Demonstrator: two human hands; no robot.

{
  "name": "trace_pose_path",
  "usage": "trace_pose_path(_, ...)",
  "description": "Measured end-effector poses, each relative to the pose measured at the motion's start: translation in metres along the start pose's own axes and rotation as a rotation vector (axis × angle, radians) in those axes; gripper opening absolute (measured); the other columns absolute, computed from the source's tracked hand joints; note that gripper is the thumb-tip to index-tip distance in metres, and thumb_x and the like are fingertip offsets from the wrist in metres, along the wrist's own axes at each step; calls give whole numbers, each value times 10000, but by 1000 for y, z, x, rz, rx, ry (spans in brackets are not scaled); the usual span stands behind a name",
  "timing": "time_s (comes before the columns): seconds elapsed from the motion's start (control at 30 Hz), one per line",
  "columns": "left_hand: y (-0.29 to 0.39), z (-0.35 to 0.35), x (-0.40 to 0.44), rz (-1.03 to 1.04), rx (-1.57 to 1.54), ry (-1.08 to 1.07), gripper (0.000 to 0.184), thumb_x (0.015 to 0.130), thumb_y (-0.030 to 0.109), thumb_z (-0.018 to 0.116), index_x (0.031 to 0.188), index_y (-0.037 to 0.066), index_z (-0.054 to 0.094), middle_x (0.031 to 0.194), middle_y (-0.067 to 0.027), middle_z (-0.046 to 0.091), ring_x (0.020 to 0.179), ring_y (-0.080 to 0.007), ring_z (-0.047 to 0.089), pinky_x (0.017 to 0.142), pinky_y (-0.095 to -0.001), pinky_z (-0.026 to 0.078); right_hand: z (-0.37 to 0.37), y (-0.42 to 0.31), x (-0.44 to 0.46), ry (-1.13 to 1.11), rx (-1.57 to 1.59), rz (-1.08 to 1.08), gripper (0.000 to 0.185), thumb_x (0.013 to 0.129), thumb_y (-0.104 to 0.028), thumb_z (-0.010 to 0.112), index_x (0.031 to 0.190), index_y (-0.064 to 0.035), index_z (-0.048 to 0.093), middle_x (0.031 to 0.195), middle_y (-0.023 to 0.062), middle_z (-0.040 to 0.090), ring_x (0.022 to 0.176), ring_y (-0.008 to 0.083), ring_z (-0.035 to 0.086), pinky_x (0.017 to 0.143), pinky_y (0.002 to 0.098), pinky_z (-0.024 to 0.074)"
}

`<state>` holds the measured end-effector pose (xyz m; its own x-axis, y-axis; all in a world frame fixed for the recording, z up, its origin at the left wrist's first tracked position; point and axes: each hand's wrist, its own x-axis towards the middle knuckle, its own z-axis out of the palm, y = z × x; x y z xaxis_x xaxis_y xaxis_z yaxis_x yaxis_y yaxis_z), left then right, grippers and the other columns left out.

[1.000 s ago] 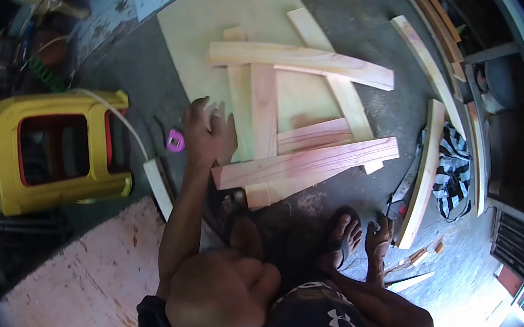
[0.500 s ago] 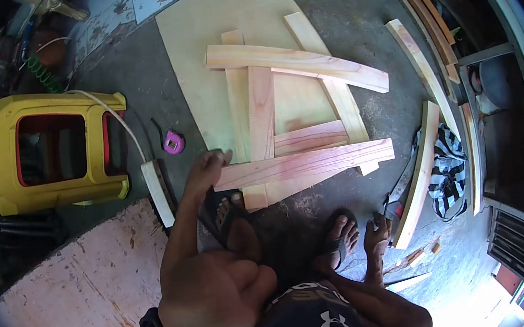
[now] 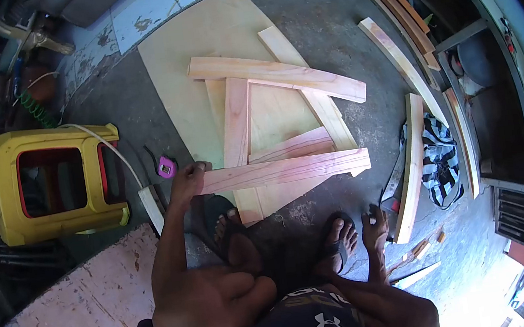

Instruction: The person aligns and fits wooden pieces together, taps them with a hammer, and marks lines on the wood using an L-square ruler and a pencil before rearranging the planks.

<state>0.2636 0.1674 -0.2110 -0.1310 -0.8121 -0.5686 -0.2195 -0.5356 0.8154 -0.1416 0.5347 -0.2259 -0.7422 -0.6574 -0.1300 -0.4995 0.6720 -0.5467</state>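
My left hand (image 3: 190,184) is closed on the left end of a pinkish wooden plank (image 3: 289,170), which lies crosswise nearest my feet. Beyond it, another long plank (image 3: 277,76) slants over two upright boards (image 3: 237,121) (image 3: 312,95). A shorter pink board (image 3: 296,145) lies between them. These pieces rest on a pale plywood sheet (image 3: 175,43). My right hand (image 3: 374,228), fingers curled, is low beside my right foot; a small dark thing shows at its fingertips, too small to name. A pink tape measure (image 3: 166,167) lies left of my left hand.
At left stand a yellow stool (image 3: 56,221) and a worn pinkish board (image 3: 83,303). Loose planks (image 3: 412,168) (image 3: 402,71), a black-and-white striped bag (image 3: 440,161) and a metal-framed shelf (image 3: 506,179) are at right. A white power strip (image 3: 151,210) lies near my left arm.
My left hand, earlier open above the near plank's left end, has come down and closed on that end. The view has shifted, so the boards appear further left. My right hand stays low.
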Motion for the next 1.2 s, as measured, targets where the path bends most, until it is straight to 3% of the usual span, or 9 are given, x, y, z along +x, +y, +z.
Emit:
trace_pose_path(0.13,0,6,-3,161,263,107,271,939,164,691,1141,-15,692,1104,-178,680,1062,-313,664,1039,-443,471,1,-20,33,14,81,-35,415,913,-193,734,1293,-56,638,1093,198,677,978,353,690,818,454,554)
trace_pose_path(0.23,-23,5,5,743,768,275,347,928,189,691,1194,-32,660,1156,-222,653,1073,-372,635,966,-461,487,-10,-21,41,111,50,-72,421,905,-138,724,1305,-45,629,1105,205,673,983,354,684,756,430,575)
trace_pose_path(0.27,12,36,-33,650,846,265,414,892,181,679,1240,-31,603,1210,-289,606,1212,-485,516,1045,-568,395,-12,-18,40,133,49,-23,413,899,-127,720,1293,-42,632,1110,210,663,990,368,674,779,446,565)
trace_pose_path(0.4,10,67,-44,968,1051,269,452,960,301,608,1291,-6,576,1257,-270,569,1187,-471,516,1013,-589,400,-33,0,32,304,-88,106,481,877,-118,699,1337,-48,578,1153,232,609,1118,437,585,943,502,472)
trace_pose_path(0.53,16,77,-43,1029,1053,187,444,951,265,630,1300,-5,585,1259,-259,566,1203,-453,506,1012,-569,402,-46,45,41,590,-530,219,604,838,-264,793,1331,-19,545,1191,259,617,1112,447,600,929,495,494)
trace_pose_path(0.6,30,89,-42,1016,1049,121,438,937,226,644,1299,-12,579,1273,-264,546,1219,-462,492,1025,-579,398,-48,96,48,292,-213,251,652,783,-359,841,1257,1,578,1143,258,650,1042,446,641,895,501,519)
trace_pose_path(0.77,95,136,-32,1133,1153,-305,461,899,165,662,1312,-22,580,1340,-254,508,1266,-434,474,1083,-550,390,-72,16,44,200,-43,322,518,748,-297,854,1103,-1,620,1032,238,675,978,415,669,858,490,533)
trace_pose_path(0.97,158,224,-17,1118,1284,-724,631,940,204,657,1481,-26,427,1448,-289,451,1370,-464,407,1146,-541,365,-6,-82,20,91,328,245,721,737,-321,853,1283,-9,499,1108,253,601,1018,426,631,882,495,533)
trace_pose_path(1.2,112,331,10,1109,1094,-599,811,1015,344,595,1609,-27,184,1648,-300,210,1529,-462,214,1254,-538,209,16,-104,22,38,321,136,789,717,-280,835,1367,5,489,1127,243,562,1059,445,595,904,515,531)
